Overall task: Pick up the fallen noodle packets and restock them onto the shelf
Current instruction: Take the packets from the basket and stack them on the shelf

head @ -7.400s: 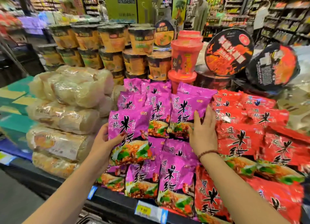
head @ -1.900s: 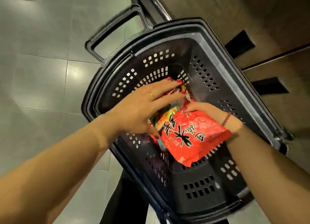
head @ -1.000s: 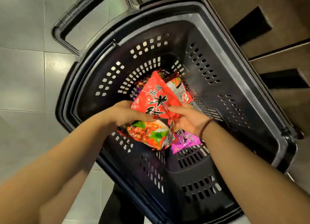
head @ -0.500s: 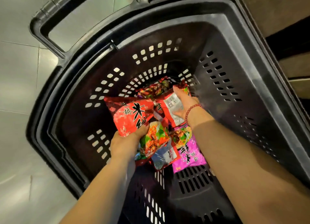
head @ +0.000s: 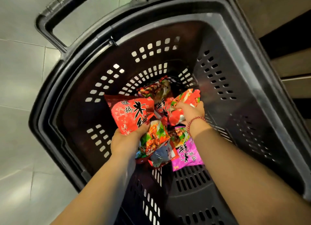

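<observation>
Both hands are reaching down into a black plastic basket [head: 235, 76], which is standing on a grey tiled floor [head: 20, 90] with its handle [head: 48, 21] pointing to the upper left. The left hand [head: 125, 143] is gripping a red noodle packet [head: 133, 112] by its near end, with the fingers curled underneath and the thumb pressing on the printed front. The packet is being held tilted above the basket bottom, its black lettering facing up. A silver-backed packet [head: 159, 155] is sitting just under that hand, though it is not clear whether the hand is holding it too. The right hand [head: 191, 109], wearing a bead bracelet [head: 196, 122] at the wrist, is pinching the edge of a crumpled red packet [head: 186, 98] near the basket's right wall. A purple packet [head: 186, 155] is lying flat on the basket bottom beneath the right wrist. A far red packet [head: 156, 90] is lying deeper in, toward the far side of the bottom.
</observation>
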Demonstrator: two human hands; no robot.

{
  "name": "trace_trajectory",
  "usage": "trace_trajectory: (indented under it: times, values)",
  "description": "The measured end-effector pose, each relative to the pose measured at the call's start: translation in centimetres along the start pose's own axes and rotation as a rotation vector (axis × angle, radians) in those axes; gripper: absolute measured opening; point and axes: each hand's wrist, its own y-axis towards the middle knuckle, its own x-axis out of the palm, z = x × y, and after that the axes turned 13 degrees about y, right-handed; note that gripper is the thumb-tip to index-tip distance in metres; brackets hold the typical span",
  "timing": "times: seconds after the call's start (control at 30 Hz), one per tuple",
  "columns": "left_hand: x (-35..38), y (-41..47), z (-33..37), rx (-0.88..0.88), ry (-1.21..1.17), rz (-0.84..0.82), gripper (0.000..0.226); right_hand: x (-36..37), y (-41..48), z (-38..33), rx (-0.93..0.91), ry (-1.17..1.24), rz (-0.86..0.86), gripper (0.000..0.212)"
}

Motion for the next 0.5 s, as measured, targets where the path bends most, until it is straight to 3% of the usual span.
trace_trajectory:
  times: [0.1, 0.23, 0.27, 0.33, 0.4, 0.43, 0.47, 0.5]
  values:
    - [0.0, -2.4, 0.2, 0.051, 0.009, -0.046, 0.055, -2.9, -4.4, -1.0, -0.042, 0.128, -0.068, 0.099]
    - [-0.9, -6.8, 0.8, 0.097, 0.090, -0.098, 0.066, -7.1, -11.2, -2.6, 0.042, 0.436, -0.140, 0.070]
    - [-1.4, -8.6, 1.2, 0.100, 0.100, -0.126, 0.066, -8.2, -13.2, -3.3, 0.076, 0.475, -0.158, 0.060]
    - [-2.6, -12.0, 2.1, 0.107, 0.097, -0.215, 0.058, -10.0, -16.9, -4.8, 0.114, 0.563, -0.178, 0.016]
    - [-4.3, -15.6, 3.0, 0.121, 0.086, -0.298, 0.044, -11.7, -21.0, -6.3, 0.141, 0.646, -0.233, 0.021]
    - [-5.3, -17.4, 3.4, 0.139, 0.085, -0.314, 0.043, -12.4, -23.0, -6.9, 0.123, 0.690, -0.257, 0.010]
    - [-6.3, -19.3, 3.9, 0.155, 0.084, -0.322, 0.049, -12.8, -25.5, -7.7, 0.096, 0.730, -0.279, 0.011]
    - [-7.2, -21.1, 4.4, 0.175, 0.089, -0.332, 0.059, -13.4, -27.7, -8.4, 0.050, 0.772, -0.336, 0.027]
